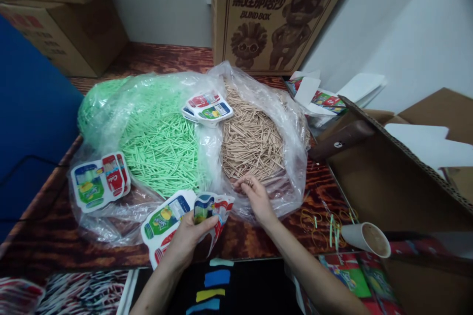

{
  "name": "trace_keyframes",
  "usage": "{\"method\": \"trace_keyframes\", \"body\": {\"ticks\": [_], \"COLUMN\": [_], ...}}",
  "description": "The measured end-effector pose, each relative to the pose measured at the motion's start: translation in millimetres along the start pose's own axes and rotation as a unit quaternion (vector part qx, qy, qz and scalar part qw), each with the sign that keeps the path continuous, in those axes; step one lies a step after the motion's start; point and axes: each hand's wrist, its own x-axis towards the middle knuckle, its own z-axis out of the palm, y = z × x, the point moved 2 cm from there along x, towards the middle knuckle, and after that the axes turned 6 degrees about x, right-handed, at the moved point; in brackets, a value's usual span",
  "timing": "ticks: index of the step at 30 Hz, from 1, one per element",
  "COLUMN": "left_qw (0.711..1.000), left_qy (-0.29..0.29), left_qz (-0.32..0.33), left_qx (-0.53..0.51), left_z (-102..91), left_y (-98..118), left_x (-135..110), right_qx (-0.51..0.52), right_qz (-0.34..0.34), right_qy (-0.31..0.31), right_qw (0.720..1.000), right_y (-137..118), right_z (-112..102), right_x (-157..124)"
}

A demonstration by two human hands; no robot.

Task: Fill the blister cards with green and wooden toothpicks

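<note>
My left hand [186, 241] is closed on a small printed packet [204, 208] with blue, green and red drink-bottle pictures. Beneath that hand is a larger bottle-shaped printed card [162, 221]; whether the fingers grip it too is unclear. My right hand [254, 197] is pinched at the near edge of a clear bag of short brown sticks [253, 138], with what look like brown stick ends at its fingertips. Beside it lies an open clear bag of green sticks [162, 152]. More printed cards rest on the bags: one stack [209, 107] between them, another [99, 182] at left.
A large printed carton [258, 19] stands behind the bags, with more cartons [62, 29] back left. At right are an open cardboard box [362, 177], a paper cup [365, 238] lying tilted, and rubber bands [312, 221] with loose green sticks. A blue panel [33, 108] borders the left.
</note>
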Motion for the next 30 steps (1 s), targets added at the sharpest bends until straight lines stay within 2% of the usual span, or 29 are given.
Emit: {"method": "trace_keyframes", "body": {"ticks": [4,11,19,30], "left_qw": [1.0,0.998,0.996,0.993], "left_qy": [0.009,0.056,0.079,0.09], "left_qz": [-0.002,0.002,0.025,0.082], "left_qx": [-0.005,-0.023,-0.037,-0.006], "left_z": [1.0,-3.0,-13.1,-23.9], "left_y": [8,15,10,8], "left_x": [-2,0,7,9], "right_qx": [-0.084,-0.191,-0.195,-0.202], "right_qz": [-0.037,-0.092,-0.11,-0.127], "right_qy": [0.014,0.002,-0.014,-0.059], "right_qw": [0.996,0.977,0.975,0.969], "right_y": [14,16,9,-3], "right_z": [-1,-5,-1,14], "right_x": [-11,-10,-14,-20]}}
